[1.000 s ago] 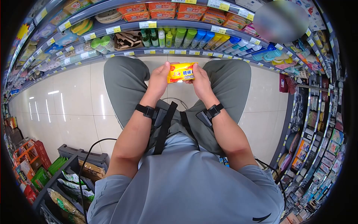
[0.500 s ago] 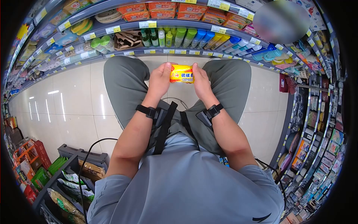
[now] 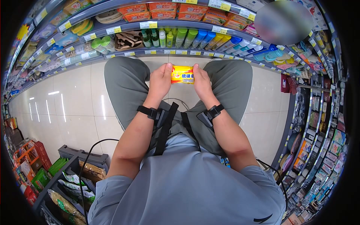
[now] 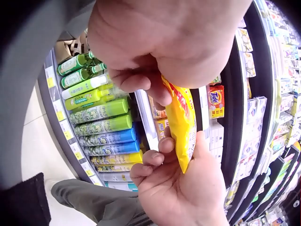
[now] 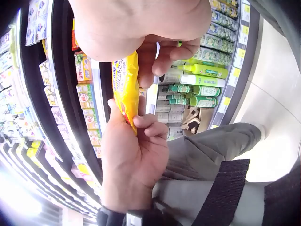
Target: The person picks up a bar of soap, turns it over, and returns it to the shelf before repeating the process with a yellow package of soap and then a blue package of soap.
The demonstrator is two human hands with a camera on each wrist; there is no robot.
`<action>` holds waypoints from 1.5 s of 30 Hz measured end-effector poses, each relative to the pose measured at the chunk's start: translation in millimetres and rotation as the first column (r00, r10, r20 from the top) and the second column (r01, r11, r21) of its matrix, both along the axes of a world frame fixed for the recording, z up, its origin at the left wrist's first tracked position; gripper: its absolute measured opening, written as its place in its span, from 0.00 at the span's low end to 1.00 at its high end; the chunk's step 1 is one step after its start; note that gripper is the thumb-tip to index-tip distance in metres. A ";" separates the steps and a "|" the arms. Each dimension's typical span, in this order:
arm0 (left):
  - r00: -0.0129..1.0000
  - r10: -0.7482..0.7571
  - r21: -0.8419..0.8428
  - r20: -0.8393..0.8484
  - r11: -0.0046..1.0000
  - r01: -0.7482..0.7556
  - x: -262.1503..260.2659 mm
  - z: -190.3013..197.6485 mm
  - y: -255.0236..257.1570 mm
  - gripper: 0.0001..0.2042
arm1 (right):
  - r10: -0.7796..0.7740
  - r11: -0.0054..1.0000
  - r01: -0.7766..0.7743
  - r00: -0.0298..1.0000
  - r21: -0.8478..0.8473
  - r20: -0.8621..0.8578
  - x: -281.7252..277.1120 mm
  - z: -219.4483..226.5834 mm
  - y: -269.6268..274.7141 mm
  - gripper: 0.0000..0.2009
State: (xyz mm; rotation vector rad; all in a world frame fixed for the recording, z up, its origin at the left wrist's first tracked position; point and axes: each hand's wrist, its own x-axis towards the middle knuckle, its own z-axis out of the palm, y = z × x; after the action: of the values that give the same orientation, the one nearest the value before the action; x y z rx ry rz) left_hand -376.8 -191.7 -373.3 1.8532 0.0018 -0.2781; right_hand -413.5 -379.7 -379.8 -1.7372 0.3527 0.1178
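Observation:
A yellow and red wrapped packet [image 3: 182, 74] with blue lettering is held level between both hands in the head view, printed face up. My left hand [image 3: 160, 80] pinches its left end and my right hand [image 3: 203, 80] its right end, thumbs on top and fingers curled beneath. Seen edge-on in the left wrist view, the packet [image 4: 181, 122] spans from the left hand [image 4: 164, 42] to the right hand [image 4: 183, 188]. The right wrist view shows the packet [image 5: 126, 89] between the right hand [image 5: 141, 28] and the left hand [image 5: 134, 155].
Ahead runs a shelf [image 3: 187, 52] with green, blue and yellow bottles [image 3: 191, 38]; orange packs [image 3: 163, 10] sit above. Racks of small goods [image 3: 318, 138] curve along the right. At lower left stands a grey rack [image 3: 75, 157] with bagged goods. Tiled floor [image 3: 75, 105] lies around the knees.
The packet, tilted and partly covered by the right fingers a second ago, is now level with more of its face showing. The right fingers have shifted to its right end.

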 end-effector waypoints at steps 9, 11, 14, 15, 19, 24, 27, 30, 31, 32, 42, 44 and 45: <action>0.998 0.002 0.086 0.058 0.996 -0.007 0.4 6.8 0.7 0.25 | -0.006 1.000 0.006 0.999 -0.015 0.043 -0.2 4.4 4.4 0.33; 0.999 0.015 0.042 0.043 0.999 -0.017 0.2 4.5 0.6 0.24 | -0.005 1.000 0.005 0.998 -0.004 0.056 -0.2 3.4 3.9 0.33; 1.000 0.024 -0.040 0.008 0.999 -0.024 0.6 -3.3 0.8 0.24 | -0.005 1.000 0.005 0.999 0.010 0.049 0.0 -2.3 1.6 0.32; 1.000 0.024 -0.040 0.008 0.999 -0.024 0.4 -6.7 0.5 0.24 | -0.012 1.000 0.011 0.998 0.018 0.055 -0.1 -3.6 1.2 0.32; 0.998 0.035 -0.220 -0.059 0.974 -0.047 -0.3 -13.9 -1.3 0.24 | -0.036 0.998 0.033 0.997 0.046 0.065 -0.4 -1.5 2.9 0.32; 0.996 0.020 -0.316 -0.088 0.948 -0.047 0.3 -15.8 -1.9 0.24 | -0.040 0.997 0.035 0.996 0.070 0.074 0.4 -8.7 1.2 0.32; 0.995 0.018 -0.350 -0.099 0.935 -0.051 0.4 -15.9 -2.3 0.24 | -0.040 0.995 0.032 0.996 0.094 0.075 -0.1 -3.9 1.9 0.32; 0.995 0.010 -0.332 -0.100 0.942 -0.043 0.6 -16.3 -1.4 0.25 | -0.040 0.992 0.031 0.997 0.122 0.073 -0.7 -0.6 3.0 0.32; 0.995 0.011 -0.322 -0.095 0.946 -0.041 0.6 -16.8 -1.3 0.25 | -0.042 0.990 0.032 0.997 0.134 0.070 -0.7 0.1 3.2 0.32; 0.996 0.012 -0.312 -0.090 0.949 -0.040 0.6 -17.2 -1.3 0.25 | -0.042 0.990 0.032 0.997 0.134 0.070 -0.8 1.1 3.5 0.32; 0.992 0.008 -0.346 -0.122 0.937 -0.050 -0.5 -5.5 -2.3 0.23 | -0.051 0.994 0.043 0.996 0.098 0.076 -0.1 -3.5 3.4 0.31; 0.993 -0.003 -0.350 -0.114 0.936 -0.038 0.0 -7.0 -1.7 0.25 | -0.048 0.995 0.040 0.995 0.093 0.082 0.0 -5.6 2.9 0.31; 0.993 -0.002 -0.350 -0.115 0.936 -0.038 -0.1 -7.3 -1.8 0.25 | -0.044 0.996 0.037 0.996 0.087 0.082 0.2 -6.4 2.5 0.31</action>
State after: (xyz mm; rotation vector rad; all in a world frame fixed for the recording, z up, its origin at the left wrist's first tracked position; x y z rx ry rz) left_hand -377.0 -193.5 -380.6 1.4785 0.0446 -0.3472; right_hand -413.4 -377.2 -386.2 -1.6443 0.3167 0.0298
